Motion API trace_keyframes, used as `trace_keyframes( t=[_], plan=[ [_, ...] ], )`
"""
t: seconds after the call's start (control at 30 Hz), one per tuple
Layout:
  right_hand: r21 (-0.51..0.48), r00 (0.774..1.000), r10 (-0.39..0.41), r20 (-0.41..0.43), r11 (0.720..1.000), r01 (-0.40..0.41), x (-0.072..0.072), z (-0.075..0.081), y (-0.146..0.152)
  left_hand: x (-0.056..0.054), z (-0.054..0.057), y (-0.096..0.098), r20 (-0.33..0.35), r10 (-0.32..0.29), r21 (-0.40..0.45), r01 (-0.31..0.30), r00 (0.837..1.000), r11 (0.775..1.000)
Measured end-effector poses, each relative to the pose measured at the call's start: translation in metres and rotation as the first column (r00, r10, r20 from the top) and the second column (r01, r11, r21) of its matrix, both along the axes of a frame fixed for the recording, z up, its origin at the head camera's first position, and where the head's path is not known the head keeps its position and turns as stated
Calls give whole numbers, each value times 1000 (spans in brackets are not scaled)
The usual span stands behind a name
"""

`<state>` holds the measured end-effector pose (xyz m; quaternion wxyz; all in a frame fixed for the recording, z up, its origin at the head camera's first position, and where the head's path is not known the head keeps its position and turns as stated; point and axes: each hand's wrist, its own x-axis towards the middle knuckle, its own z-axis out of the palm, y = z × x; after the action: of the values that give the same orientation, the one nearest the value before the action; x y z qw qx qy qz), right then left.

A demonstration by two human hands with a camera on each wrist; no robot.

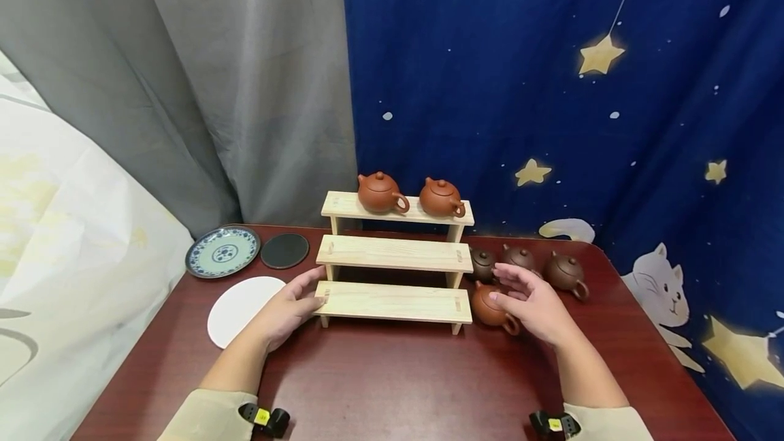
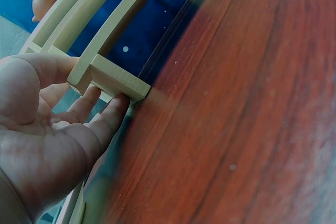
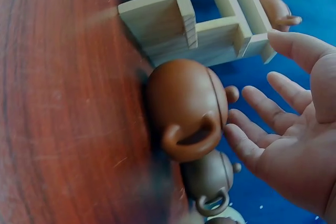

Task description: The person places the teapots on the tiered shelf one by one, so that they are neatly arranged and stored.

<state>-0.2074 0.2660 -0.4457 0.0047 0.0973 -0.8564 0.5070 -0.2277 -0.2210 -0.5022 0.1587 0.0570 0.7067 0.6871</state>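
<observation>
A three-tier wooden display stand point(image 1: 392, 302) stands on the table. My left hand point(image 1: 288, 312) holds its left end, thumb on the lowest board and fingers point(image 2: 113, 114) against the side support. To the right of the stand sits a reddish-brown clay teapot point(image 1: 486, 305), lidded and upright. My right hand point(image 1: 533, 305) hovers beside and above this teapot with fingers spread and nothing gripped; the right wrist view shows fingertips point(image 3: 233, 132) close to its lid side, contact unclear. Two similar teapots, a left one point(image 1: 378, 194) and a right one point(image 1: 441, 199), stand on the top tier.
Dark brown teapots point(image 1: 565, 272) stand at the right rear, partly behind my right hand. At left lie a blue-patterned plate point(image 1: 223, 252), a black round disc point(image 1: 284, 251) and a white round disc point(image 1: 241, 305). Curtains point(image 1: 520, 87) hang behind the table point(image 1: 392, 380).
</observation>
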Motion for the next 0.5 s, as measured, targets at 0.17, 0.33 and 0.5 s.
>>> trace_keyframes(
  t=[0.17,0.33,0.5],
  plan=[
    [9,999,-12,52,1000,11,-2,-8,2,-1,0,0,-4,-5,-4,5,1000,1000],
    [35,994,-2,106,999,-2,-3,-16,4,-1,-1,-1,0,-5,-9,5,1000,1000],
    [1,989,12,148,1000,-13,-5,-27,7,-1,-1,-1,-2,-7,-6,7,1000,1000]
  ],
)
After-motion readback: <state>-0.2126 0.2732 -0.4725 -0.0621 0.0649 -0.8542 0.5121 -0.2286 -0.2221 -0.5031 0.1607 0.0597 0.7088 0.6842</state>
